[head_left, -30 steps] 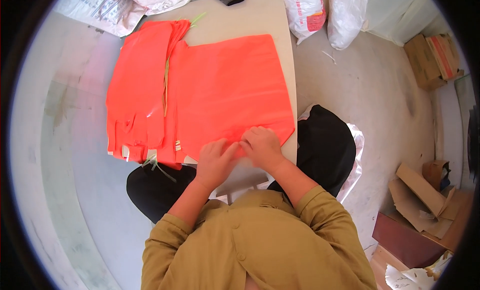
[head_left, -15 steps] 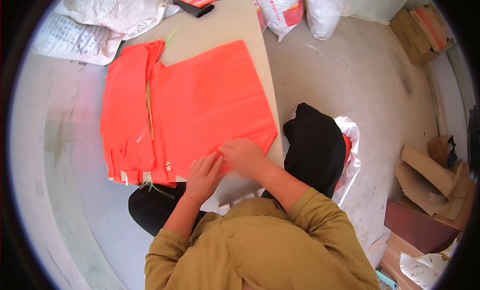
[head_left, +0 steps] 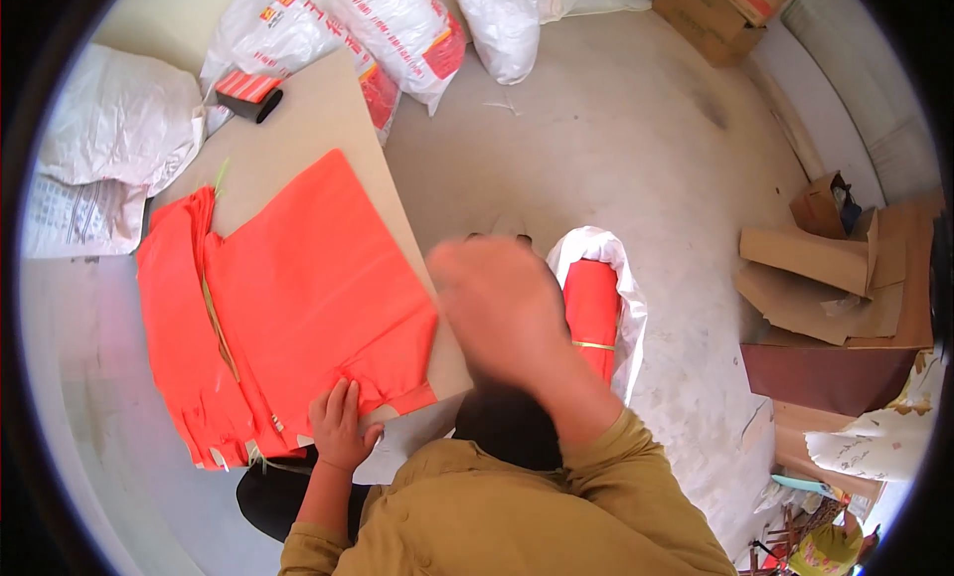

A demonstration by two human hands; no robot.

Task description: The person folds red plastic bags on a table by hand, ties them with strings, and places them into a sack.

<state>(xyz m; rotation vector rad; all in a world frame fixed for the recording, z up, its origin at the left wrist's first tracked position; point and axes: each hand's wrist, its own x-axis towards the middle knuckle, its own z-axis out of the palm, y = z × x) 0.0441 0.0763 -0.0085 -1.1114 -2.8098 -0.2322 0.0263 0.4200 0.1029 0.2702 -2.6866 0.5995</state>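
Observation:
A flat spread of red plastic bags (head_left: 308, 268) covers much of the tan tabletop, its near edge rumpled. My left hand (head_left: 341, 429) lies on that near edge, fingers stretched over the red plastic and thumb apart. My right hand (head_left: 502, 303) is off the table's right edge, raised above my leg. It is smeared by motion, so its fingers and anything in them cannot be made out. Along the left side of the spread lies a thicker folded layer of red plastic (head_left: 179, 328), with a yellowish strip (head_left: 221, 328) along it.
Beside my right leg, a white sack (head_left: 636, 318) holds a red roll (head_left: 590, 308) with a yellow tie. A red-striped dark item (head_left: 250, 95) sits at the table's far end. White sacks (head_left: 397, 34) stand behind it. Cardboard boxes (head_left: 825, 278) are at the right.
My right hand has left the red plastic and moved right, past the table edge. My left hand stays at the near edge. The view has turned right, showing the red roll in the sack.

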